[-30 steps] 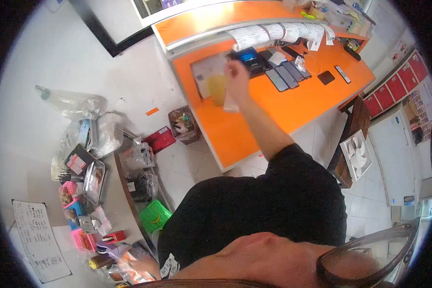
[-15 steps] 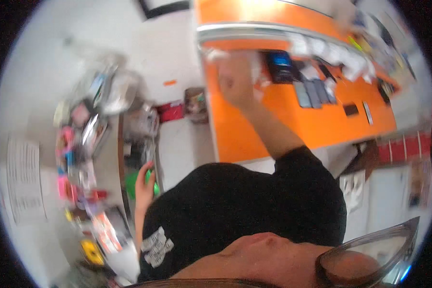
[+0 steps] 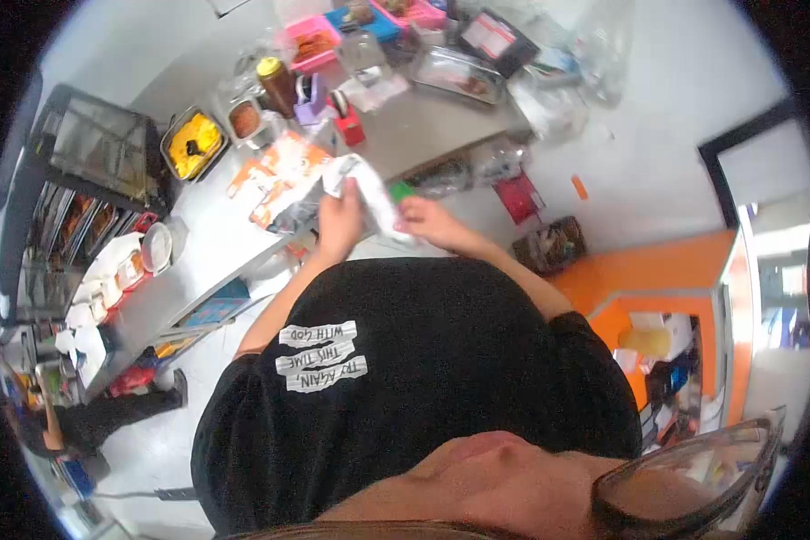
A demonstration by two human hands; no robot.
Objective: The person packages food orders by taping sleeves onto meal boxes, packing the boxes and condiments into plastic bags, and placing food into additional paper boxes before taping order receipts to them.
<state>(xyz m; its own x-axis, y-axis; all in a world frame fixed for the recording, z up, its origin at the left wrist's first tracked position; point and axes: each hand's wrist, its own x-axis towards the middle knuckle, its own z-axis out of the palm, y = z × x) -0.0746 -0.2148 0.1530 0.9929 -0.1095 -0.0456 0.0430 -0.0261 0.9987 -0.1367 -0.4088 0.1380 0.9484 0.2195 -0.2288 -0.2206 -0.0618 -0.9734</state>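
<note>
A white, crumpled strip that looks like paper (image 3: pixel 372 191) stretches between my hands above the front edge of the metal counter (image 3: pixel 396 135). My left hand (image 3: pixel 342 221) is closed on its left part, thumb toward the strip. The fingers of my right hand (image 3: pixel 430 221) pinch its lower right end. A small green thing (image 3: pixel 401 191) shows just behind the strip, partly hidden. Orange-and-white printed sheets (image 3: pixel 283 178) lie on the counter beyond my left hand. A red tape dispenser (image 3: pixel 346 119) and a purple one (image 3: pixel 310 101) stand farther back.
Pans of food (image 3: pixel 193 142), a brown sauce bottle with a yellow cap (image 3: pixel 274 83) and pink trays (image 3: pixel 311 41) crowd the counter. A rack (image 3: pixel 90 162) stands at left. Another person (image 3: pixel 108 418) is at lower left. An orange counter (image 3: pixel 643 265) is at right.
My view has swung from the orange counter to the metal counter. My right hand has left the orange counter, and both hands now come together on the white strip.
</note>
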